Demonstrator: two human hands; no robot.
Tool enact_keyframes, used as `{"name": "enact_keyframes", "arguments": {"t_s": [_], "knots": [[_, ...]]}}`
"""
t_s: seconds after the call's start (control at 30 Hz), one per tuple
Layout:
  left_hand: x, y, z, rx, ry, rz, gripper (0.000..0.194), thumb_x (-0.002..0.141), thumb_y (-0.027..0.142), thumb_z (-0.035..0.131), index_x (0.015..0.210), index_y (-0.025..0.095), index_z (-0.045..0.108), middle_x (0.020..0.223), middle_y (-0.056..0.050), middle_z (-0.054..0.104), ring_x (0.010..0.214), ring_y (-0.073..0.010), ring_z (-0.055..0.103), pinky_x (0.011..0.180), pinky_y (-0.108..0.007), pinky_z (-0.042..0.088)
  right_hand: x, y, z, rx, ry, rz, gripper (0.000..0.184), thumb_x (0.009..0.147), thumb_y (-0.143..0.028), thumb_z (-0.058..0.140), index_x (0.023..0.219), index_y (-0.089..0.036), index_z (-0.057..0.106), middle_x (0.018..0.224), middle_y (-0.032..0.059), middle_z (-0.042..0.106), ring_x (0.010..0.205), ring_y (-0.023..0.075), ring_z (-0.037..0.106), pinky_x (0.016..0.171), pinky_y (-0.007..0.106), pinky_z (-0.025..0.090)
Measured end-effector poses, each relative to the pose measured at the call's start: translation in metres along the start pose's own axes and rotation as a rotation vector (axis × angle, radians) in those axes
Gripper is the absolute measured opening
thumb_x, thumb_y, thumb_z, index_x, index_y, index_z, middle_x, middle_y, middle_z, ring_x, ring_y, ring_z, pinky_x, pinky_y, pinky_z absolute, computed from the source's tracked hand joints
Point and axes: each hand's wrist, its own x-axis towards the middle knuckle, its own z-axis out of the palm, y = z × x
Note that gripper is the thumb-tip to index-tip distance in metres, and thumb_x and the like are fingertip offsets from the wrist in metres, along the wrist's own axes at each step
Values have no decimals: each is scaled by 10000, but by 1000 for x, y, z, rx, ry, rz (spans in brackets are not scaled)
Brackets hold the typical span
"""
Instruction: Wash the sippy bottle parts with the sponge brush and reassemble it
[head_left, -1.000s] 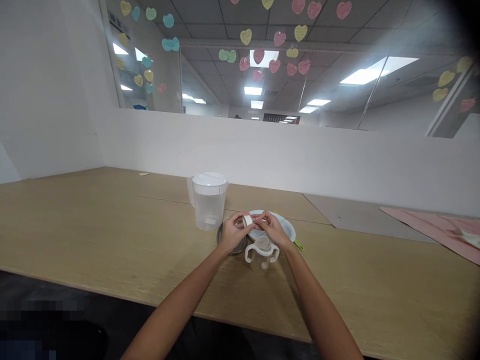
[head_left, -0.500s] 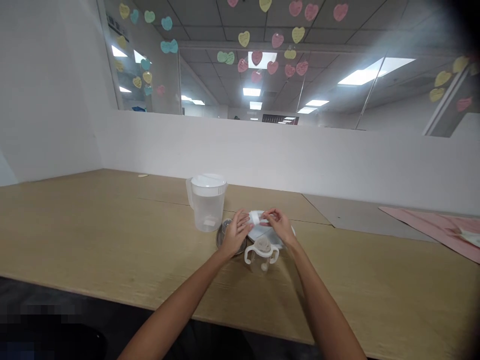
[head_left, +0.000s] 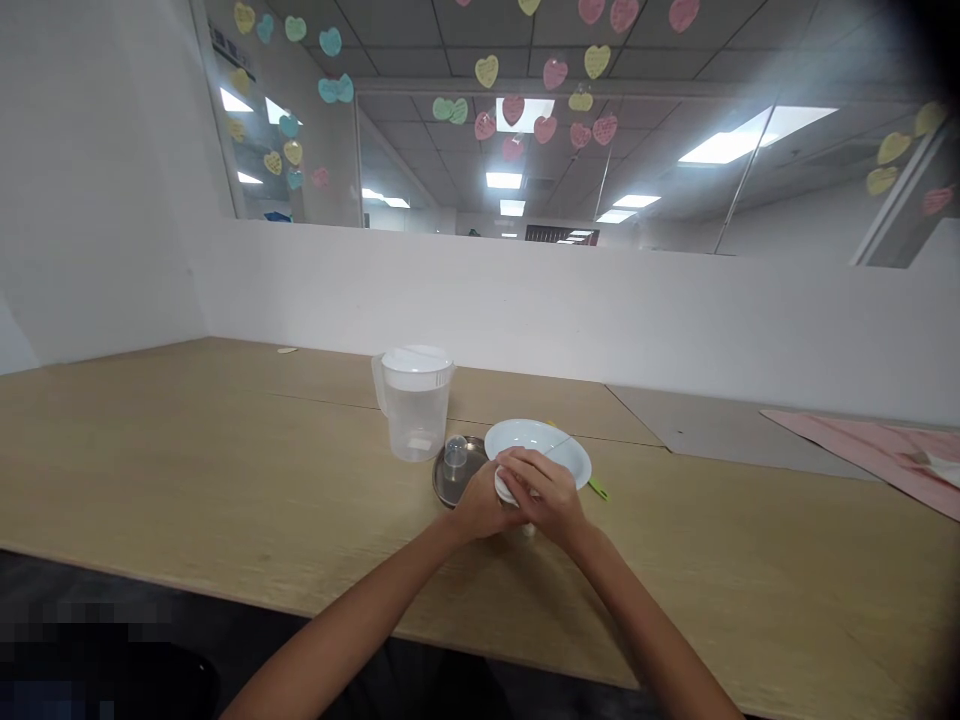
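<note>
Both my hands are closed together over a white two-handled sippy cup [head_left: 504, 487] that stands on the wooden table [head_left: 225, 480]. My right hand [head_left: 546, 496] covers its top and my left hand [head_left: 478, 510] wraps its left side; only a bit of white rim shows between them. Just behind my hands lies a white plate [head_left: 541, 443]. To its left, a small clear cup [head_left: 455, 452] sits on a round metal dish [head_left: 454, 477]. A clear plastic pitcher [head_left: 415, 404] with a white lid stands further left.
A white partition wall [head_left: 570, 320] runs along the back of the table. A grey mat [head_left: 720, 432] and a pink cloth [head_left: 885, 455] lie at the right. A green item [head_left: 598, 489] pokes out beside the plate. Paper hearts hang from the ceiling.
My hands came down from above the plate, where they held a small white piece, and now close over the sippy cup. The metal dish and clear cup are uncovered.
</note>
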Motion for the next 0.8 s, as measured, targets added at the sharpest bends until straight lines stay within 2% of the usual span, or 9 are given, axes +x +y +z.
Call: {"name": "enact_keyframes", "arguments": {"t_s": [0.07,0.17,0.37,0.47,0.67,0.8], "knots": [[0,-2,-1,-8,20,-15,597,569,229,703,1131,194,507,1068,-93,584,989,-261,534,875,-349,398,-6,12,-2,-36,-18,-19,192,790,-215,497,919,-246,635,898,65,648,845,187,592,748,328,479],[-2,-4,-2,20,31,-82,724,534,275,731,1198,202,449,979,-72,606,870,-231,565,792,-323,427,-12,27,-10,-63,11,19,217,803,-203,475,965,-231,617,892,66,652,835,184,594,745,325,475],[-5,-4,0,202,120,-54,627,519,333,727,1100,198,532,951,-72,611,878,-235,558,824,-335,409,-21,31,-9,-82,-8,60,312,829,-212,430,1118,-221,546,1000,65,642,901,187,593,784,327,467],[-6,-4,1,312,98,-60,639,543,360,701,1126,191,497,941,-56,619,871,-222,571,793,-332,437,-24,31,-4,-31,-9,65,338,821,-235,443,1150,-217,520,1053,67,621,950,197,576,818,342,456],[-5,-6,-3,251,20,-113,779,531,378,721,1219,215,395,997,-45,635,862,-192,604,751,-291,481,-29,34,-3,255,-3,344,389,810,-319,459,1187,-221,455,1039,63,620,993,214,558,853,366,433],[-6,-8,-4,191,30,-112,902,514,376,745,1283,219,301,960,-33,655,822,-176,619,742,-285,492,-27,37,-8,456,-66,468,350,775,-325,494,1109,-223,517,1038,57,624,1027,226,535,883,368,400]]}}
